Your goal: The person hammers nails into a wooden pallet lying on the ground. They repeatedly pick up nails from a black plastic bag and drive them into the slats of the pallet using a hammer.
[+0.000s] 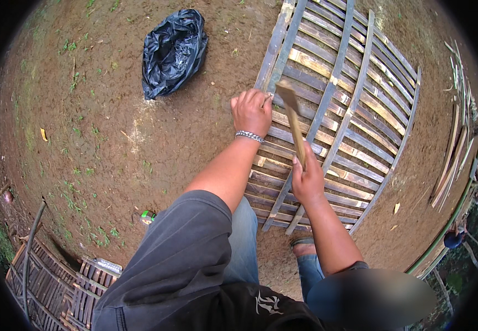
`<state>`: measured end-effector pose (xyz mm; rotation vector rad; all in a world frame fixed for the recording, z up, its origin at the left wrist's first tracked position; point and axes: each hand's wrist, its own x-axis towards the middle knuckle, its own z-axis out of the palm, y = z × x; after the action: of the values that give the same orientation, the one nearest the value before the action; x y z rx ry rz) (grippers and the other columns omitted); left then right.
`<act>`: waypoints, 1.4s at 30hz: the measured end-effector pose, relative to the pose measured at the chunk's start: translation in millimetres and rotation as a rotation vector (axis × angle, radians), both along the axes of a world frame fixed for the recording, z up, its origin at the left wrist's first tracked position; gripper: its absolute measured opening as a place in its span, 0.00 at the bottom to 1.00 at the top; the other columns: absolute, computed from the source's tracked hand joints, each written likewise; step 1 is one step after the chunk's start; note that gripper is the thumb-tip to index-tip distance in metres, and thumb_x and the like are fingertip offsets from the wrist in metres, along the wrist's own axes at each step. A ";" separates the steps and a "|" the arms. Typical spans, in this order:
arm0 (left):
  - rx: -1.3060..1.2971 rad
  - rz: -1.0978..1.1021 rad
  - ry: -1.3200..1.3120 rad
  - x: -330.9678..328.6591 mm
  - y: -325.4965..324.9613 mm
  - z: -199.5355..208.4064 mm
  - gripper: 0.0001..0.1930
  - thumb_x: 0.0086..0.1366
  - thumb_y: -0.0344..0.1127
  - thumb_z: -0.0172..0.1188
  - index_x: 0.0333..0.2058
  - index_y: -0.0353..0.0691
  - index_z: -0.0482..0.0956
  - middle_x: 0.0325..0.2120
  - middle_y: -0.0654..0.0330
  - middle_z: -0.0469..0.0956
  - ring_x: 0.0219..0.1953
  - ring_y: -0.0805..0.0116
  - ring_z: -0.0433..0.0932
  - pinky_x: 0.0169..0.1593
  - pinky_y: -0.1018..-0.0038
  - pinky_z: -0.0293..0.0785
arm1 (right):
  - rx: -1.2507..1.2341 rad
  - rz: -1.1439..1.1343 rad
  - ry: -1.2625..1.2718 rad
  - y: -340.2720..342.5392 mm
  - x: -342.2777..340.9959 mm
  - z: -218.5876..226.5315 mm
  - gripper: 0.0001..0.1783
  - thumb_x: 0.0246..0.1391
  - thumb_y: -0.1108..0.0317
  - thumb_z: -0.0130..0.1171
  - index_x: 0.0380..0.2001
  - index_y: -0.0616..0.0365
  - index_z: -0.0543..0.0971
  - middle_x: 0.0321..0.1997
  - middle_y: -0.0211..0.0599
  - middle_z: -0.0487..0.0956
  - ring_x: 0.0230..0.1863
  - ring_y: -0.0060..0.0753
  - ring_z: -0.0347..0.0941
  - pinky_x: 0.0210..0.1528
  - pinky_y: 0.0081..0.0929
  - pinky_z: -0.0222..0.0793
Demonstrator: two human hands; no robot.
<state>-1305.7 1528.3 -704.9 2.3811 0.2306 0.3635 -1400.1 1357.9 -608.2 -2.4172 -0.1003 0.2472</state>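
Note:
A slatted bamboo panel point(335, 118) lies on the ground before me, its cross slats fixed to several long strips. My right hand point(308, 177) grips the wooden handle of a hammer point(296, 129), whose blurred head is raised over the panel's left part. At the panel's left edge, my left hand point(251, 114) is closed, thumb and fingers pinched together by the long strip. Something thin and small seems to show at its fingertips, too small to name surely. A chain bracelet circles that wrist.
A black plastic bag point(174, 52) with shiny bits inside rests on the dirt at the upper left. A green tape measure point(147, 217) lies by my left sleeve. Loose bamboo strips point(449, 157) are at the far right. Slatted bamboo furniture point(51, 284) stands lower left.

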 end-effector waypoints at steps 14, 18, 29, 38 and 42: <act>0.118 -0.065 -0.001 -46.0 15.1 4.2 0.16 0.54 0.32 0.70 0.44 0.49 0.85 0.48 0.66 0.79 0.54 0.60 0.73 0.58 0.57 0.59 | -0.063 -0.004 0.106 -2.6 2.5 2.8 0.28 0.63 0.71 0.58 0.66 0.57 0.68 0.57 0.55 0.78 0.55 0.59 0.78 0.54 0.44 0.76; 0.188 -0.143 0.046 -55.5 16.0 5.1 0.17 0.54 0.31 0.68 0.44 0.51 0.85 0.50 0.70 0.80 0.55 0.63 0.72 0.59 0.56 0.56 | 0.040 0.009 -0.001 -2.6 -1.6 2.1 0.27 0.64 0.71 0.56 0.66 0.56 0.67 0.57 0.56 0.78 0.55 0.59 0.78 0.54 0.45 0.76; 0.182 -0.131 0.007 -55.2 14.7 0.2 0.16 0.54 0.30 0.66 0.44 0.51 0.85 0.48 0.73 0.81 0.52 0.64 0.74 0.59 0.58 0.58 | 0.116 0.047 -0.115 -16.8 -5.7 -17.7 0.27 0.64 0.71 0.56 0.66 0.59 0.68 0.60 0.57 0.77 0.60 0.60 0.75 0.60 0.43 0.73; 0.187 -0.135 -0.008 -53.1 13.9 0.3 0.17 0.54 0.29 0.66 0.44 0.51 0.85 0.46 0.73 0.82 0.52 0.64 0.74 0.59 0.59 0.59 | 0.255 -0.058 -0.070 -19.0 -10.3 -27.8 0.26 0.64 0.70 0.57 0.65 0.59 0.69 0.57 0.57 0.78 0.57 0.59 0.77 0.58 0.43 0.73; 0.183 -0.128 -0.032 -54.8 14.5 -1.2 0.17 0.54 0.29 0.66 0.44 0.51 0.85 0.46 0.73 0.82 0.52 0.64 0.74 0.59 0.59 0.60 | 0.049 0.007 0.075 -11.7 3.4 -28.6 0.28 0.63 0.72 0.57 0.65 0.67 0.67 0.57 0.62 0.77 0.57 0.57 0.78 0.57 0.41 0.74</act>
<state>-1360.5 1542.9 -706.1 2.5518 0.0299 0.3761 -1396.7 1346.2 -636.7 -2.3561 -0.0795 0.3347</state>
